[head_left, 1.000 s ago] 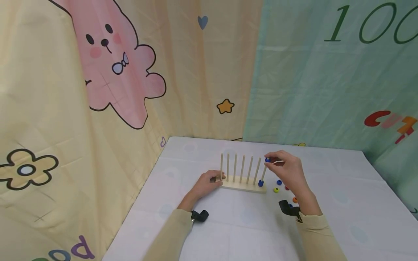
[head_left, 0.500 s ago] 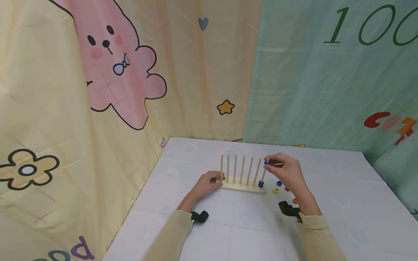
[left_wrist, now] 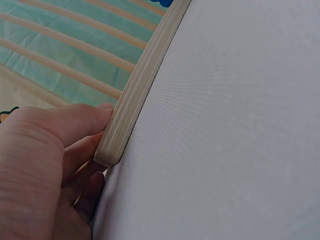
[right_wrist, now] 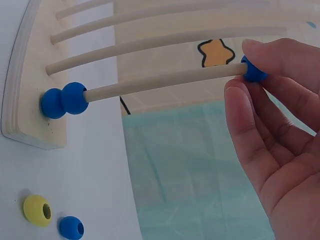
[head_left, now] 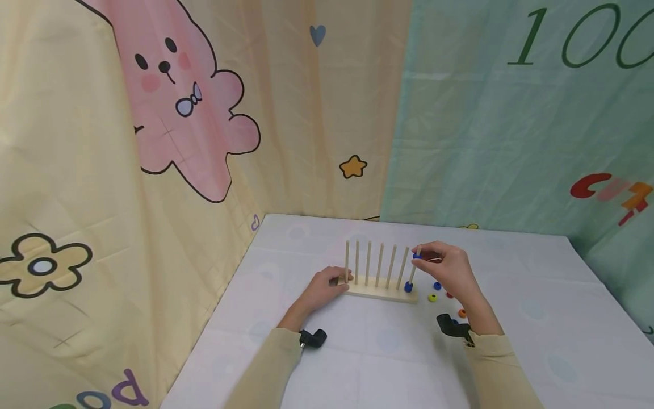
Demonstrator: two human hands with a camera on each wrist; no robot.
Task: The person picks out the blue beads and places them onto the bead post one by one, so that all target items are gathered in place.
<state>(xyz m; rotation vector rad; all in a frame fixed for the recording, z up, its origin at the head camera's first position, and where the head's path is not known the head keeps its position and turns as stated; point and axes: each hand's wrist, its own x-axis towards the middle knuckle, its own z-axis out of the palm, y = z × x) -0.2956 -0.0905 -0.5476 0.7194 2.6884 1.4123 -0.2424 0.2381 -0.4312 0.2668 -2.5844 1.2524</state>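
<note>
Blue beads cut by top edge, left wrist view; peg ends blurred, right wrist view.

So the backdrop's pretty cute: creased cream fabric covers the left and middle, with a big pink cartoon animal in a bow tie at upper left. There's a blue heart near top center, an orange star below it, and an outlined flower at the left edge. Pale green fabric fills the upper right, with a dark green "100" cut off by the frame. White-covered table at the bottom, lighting's soft.
</note>
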